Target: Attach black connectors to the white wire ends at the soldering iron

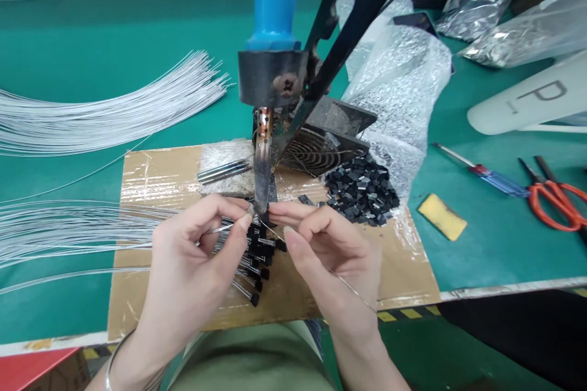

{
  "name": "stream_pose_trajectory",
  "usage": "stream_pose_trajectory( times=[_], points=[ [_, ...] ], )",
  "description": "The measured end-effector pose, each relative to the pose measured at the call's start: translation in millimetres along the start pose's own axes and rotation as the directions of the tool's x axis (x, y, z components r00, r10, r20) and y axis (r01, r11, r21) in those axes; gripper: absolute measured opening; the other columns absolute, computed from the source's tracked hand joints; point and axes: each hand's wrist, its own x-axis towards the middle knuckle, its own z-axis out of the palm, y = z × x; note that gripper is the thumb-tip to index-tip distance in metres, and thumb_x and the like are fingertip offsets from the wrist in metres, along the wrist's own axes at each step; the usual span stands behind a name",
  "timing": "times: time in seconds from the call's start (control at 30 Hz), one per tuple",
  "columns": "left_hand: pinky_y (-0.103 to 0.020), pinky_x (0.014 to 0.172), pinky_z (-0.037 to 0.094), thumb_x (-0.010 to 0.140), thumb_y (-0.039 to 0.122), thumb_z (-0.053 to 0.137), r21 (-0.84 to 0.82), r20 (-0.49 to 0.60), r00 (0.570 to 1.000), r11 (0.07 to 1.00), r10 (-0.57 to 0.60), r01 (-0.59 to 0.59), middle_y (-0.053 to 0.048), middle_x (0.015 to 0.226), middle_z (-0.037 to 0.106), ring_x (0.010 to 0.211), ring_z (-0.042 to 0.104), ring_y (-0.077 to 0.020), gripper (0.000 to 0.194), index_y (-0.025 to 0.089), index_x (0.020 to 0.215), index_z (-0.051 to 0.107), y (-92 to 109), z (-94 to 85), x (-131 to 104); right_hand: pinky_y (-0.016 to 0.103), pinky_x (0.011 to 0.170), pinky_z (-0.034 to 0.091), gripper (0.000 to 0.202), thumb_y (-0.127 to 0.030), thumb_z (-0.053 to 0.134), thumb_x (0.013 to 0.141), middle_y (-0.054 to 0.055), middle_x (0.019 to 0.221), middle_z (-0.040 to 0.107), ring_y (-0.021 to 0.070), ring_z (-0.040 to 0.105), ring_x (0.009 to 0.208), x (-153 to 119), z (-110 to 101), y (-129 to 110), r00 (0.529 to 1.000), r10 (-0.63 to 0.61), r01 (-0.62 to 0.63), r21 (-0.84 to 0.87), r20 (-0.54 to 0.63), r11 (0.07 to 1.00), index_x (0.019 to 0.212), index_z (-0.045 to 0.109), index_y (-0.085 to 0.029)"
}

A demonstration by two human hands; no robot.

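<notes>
Just under the tip of the soldering iron [263, 183], my left hand [202, 263] pinches a thin wire end close to a small black piece. My right hand [328, 250] is closed on a thin solder wire [352, 289], whose end reaches toward the iron tip. Its fingertips are beside the black piece; the exact contact is too small to tell. Below my hands, several wires with black ends [254, 298] lie on the cardboard [293, 293]. Their white wires [92, 226] run off to the left.
Another white wire bundle [137, 113] lies at the back left. Behind the iron stands a fan [312, 149], with a pile of black pieces [362, 189] at its right. A yellow sponge [443, 216], screwdriver [499, 183] and orange-handled scissors [553, 201] are at the right.
</notes>
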Motion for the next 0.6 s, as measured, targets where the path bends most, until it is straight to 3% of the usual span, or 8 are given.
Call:
stream_pose_trajectory(
  times=[0.37,0.6],
  points=[
    [-0.021,0.051,0.037,0.092,0.02,0.075,0.028,0.005,0.999,0.999,0.042,-0.043,0.002,0.087,0.078,0.074,0.07,-0.0129,0.009,0.024,0.084,0.075,-0.6,-0.8,0.8,0.034,0.102,0.065,0.022,-0.013,0.073,0.095,0.005,0.117,0.085,0.0215,0.082,0.108,-1.6,-2.9,2.1,1.0,-0.019,0.02,-0.01,0.022,1.0,0.078,0.066,-0.024],
    [-0.023,0.047,0.034,0.09,0.021,0.076,0.026,-0.009,1.0,1.0,0.008,-0.008,-0.002,0.089,0.079,0.07,0.068,-0.0139,0.008,0.02,0.082,0.076,1.8,0.3,1.1,0.035,0.101,0.065,0.023,-0.013,0.073,0.094,0.005,0.115,0.085,0.0219,0.082,0.106,-0.6,0.7,1.8,1.0,-0.03,0.03,0.003,-0.004,1.0,0.076,0.066,-0.024]
  ],
)
